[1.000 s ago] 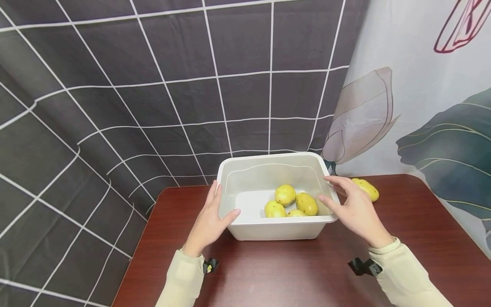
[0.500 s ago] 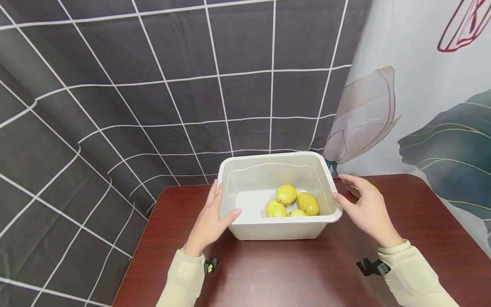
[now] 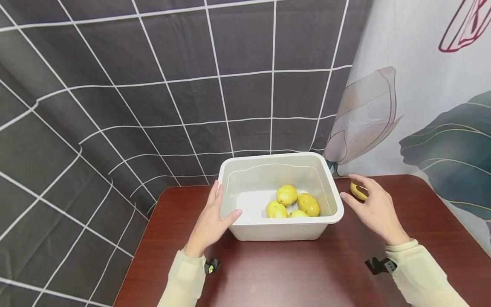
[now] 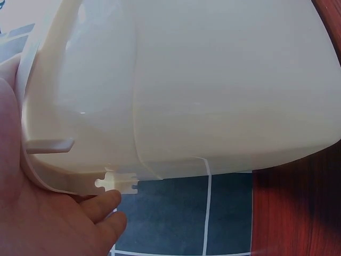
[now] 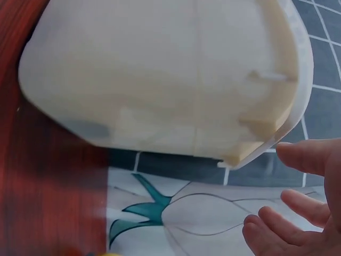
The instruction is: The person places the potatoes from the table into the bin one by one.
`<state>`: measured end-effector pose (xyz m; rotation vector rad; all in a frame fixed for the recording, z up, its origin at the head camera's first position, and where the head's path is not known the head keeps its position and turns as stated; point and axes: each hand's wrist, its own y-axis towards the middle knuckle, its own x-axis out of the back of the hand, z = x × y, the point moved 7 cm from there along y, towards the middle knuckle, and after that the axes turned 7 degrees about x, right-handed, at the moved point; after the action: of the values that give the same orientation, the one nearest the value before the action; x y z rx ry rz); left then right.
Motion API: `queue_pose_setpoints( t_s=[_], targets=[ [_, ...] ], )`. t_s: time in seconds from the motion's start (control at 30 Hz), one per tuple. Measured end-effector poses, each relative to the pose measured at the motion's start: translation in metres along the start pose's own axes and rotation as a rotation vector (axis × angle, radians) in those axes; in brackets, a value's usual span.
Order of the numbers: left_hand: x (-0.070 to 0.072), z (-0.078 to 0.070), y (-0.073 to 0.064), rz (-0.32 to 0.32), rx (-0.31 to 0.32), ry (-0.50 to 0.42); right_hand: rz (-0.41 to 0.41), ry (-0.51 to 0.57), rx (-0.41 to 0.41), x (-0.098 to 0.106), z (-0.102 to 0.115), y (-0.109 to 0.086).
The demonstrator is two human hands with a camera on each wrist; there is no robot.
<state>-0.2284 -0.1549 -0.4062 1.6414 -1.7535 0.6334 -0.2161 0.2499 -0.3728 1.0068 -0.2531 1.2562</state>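
A white plastic basin stands on the table, with several yellow potatoes in its right half. My left hand rests at the front left corner of the basin, thumb over the rim and fingers along the outside. In the left wrist view its fingertips lie beside the basin's edge. My right hand is off the basin to the right, thumb and fingers apart, holding nothing. Just beyond it lies another yellow potato, partly hidden behind its fingers.
The reddish-brown table ends at the back against a dark curtain with a white grid. A white floral curtain hangs at the right. Black straps with small devices sit at both wrists.
My right hand has left the basin's right rim and moved right, over toward the potato on the table. The left hand and the basin have stayed in place.
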Motion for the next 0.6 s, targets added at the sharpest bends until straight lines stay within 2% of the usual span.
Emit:
queue_pose_setpoints(
  t_s=[0.17,0.4,0.6],
  targets=[
    [0.000,0.000,0.000,0.004,0.002,0.003,-0.002,-0.005,0.007,-0.001,-0.011,0.001],
    [0.000,0.000,0.000,0.003,0.003,0.003,0.009,0.082,-0.110,0.001,-0.031,0.002],
    [0.001,-0.001,-0.001,0.002,0.000,-0.002,0.033,0.140,-0.165,-0.001,-0.048,0.004]
  ],
)
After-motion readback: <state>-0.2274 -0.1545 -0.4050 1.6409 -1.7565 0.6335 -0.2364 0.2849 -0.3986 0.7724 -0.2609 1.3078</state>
